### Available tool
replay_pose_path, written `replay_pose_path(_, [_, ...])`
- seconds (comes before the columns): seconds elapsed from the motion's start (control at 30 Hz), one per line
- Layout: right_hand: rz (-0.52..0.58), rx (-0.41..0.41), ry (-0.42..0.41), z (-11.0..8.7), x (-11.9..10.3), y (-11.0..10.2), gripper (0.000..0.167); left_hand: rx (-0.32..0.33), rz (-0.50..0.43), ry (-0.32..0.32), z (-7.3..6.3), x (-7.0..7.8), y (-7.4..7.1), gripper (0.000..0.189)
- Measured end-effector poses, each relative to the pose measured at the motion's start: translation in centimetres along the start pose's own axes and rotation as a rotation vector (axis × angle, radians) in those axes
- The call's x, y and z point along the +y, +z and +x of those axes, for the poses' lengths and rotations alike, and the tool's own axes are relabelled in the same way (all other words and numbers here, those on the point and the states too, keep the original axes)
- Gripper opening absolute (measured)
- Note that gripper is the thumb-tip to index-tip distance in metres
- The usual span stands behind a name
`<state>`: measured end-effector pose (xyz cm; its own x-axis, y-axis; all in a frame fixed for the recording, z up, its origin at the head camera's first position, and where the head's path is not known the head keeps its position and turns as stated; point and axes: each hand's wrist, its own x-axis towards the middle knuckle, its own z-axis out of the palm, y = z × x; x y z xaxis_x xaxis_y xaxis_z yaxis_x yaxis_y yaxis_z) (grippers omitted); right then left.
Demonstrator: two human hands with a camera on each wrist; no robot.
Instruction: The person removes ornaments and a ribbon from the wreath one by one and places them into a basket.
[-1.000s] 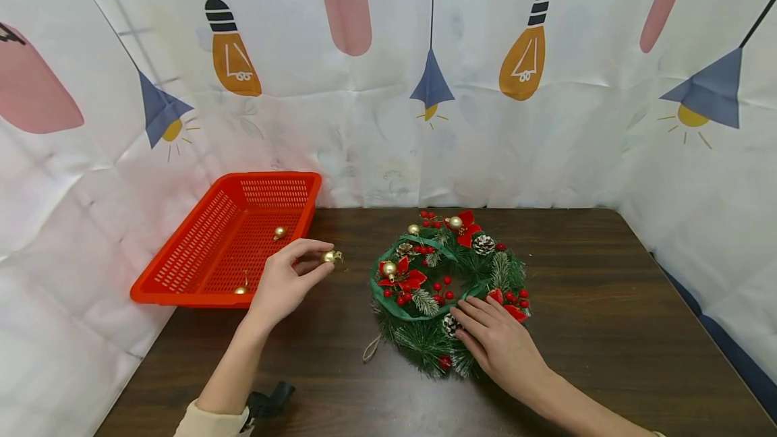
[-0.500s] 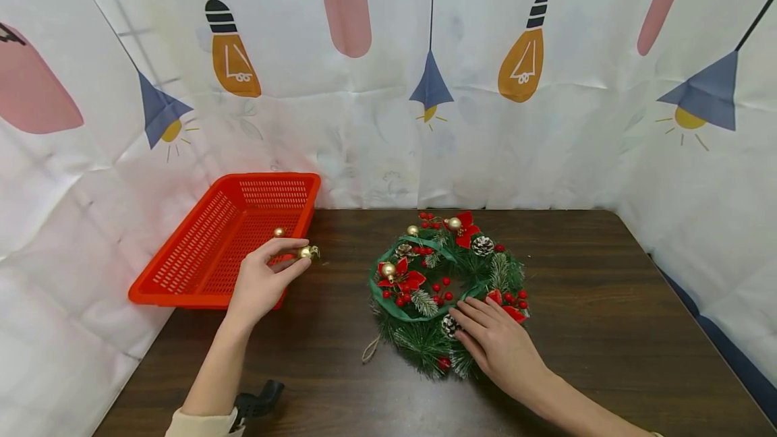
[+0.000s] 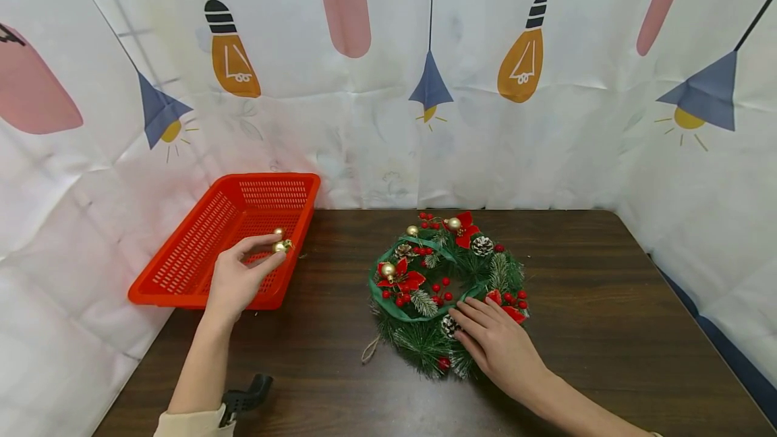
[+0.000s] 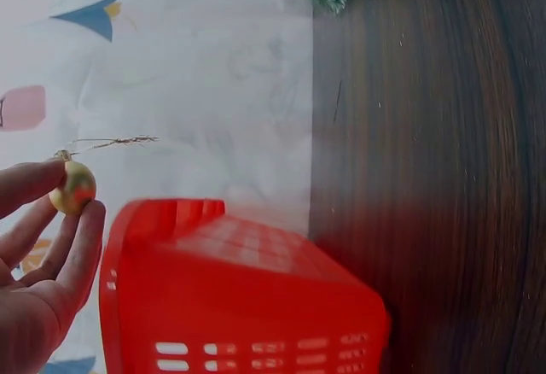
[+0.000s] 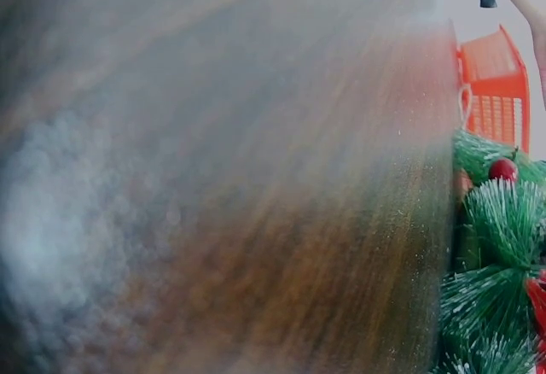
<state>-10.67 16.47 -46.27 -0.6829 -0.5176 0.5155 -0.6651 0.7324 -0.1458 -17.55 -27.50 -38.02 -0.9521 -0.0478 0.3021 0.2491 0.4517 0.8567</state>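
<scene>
My left hand (image 3: 235, 282) pinches a small gold bauble (image 3: 280, 247) between thumb and fingers, above the right side of the red plastic basket (image 3: 152, 297). A thin gold loop trails from the bauble (image 4: 77, 188) in the left wrist view, where the basket wall is just below the fingers. Another gold bauble (image 3: 278, 230) shows beyond the fingertips, in the basket. My right hand (image 3: 500, 346) rests with extended fingers on the near right of a green Christmas wreath (image 3: 419, 344), beside a frosted pine cone (image 3: 450, 326). Gold baubles, red berries and red poinsettias sit on the wreath.
Both things stand on a dark wooden table (image 3: 607, 315), the basket at the left and the wreath in the middle. A twine loop (image 3: 369, 351) sticks out at the wreath's near left. A patterned white curtain (image 3: 376, 147) hangs behind the table.
My left hand has moved left with the gold bauble, from the table between basket and wreath to above the basket. The right hand and wreath have stayed in place.
</scene>
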Motion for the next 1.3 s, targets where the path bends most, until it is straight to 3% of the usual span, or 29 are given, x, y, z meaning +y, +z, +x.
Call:
replay_pose_path(0.33, [0.007, 0.006, 0.002, 0.1, -0.1, -0.1, 0.041, 0.056, 0.061, -0.068, 0.3, -1.2, -1.3, 0.042])
replay_pose_path(0.67, [0.012, 0.015, -0.006, 0.0, 0.0, -0.1, 0.041, 0.119, 0.151, -0.078, 0.3, -2.1, -2.4, 0.040])
replay_pose_path(0.93, [0.019, 0.017, -0.009, 0.0, 0.0, -0.1, 0.040, 0.114, 0.194, -0.099, 0.1, -2.6, -3.2, 0.040])
replay_pose_path(1.3, [0.012, 0.018, -0.015, 0.0, 0.1, 0.0, 0.040, 0.094, 0.199, -0.059, -0.1, -2.4, -3.0, 0.039])
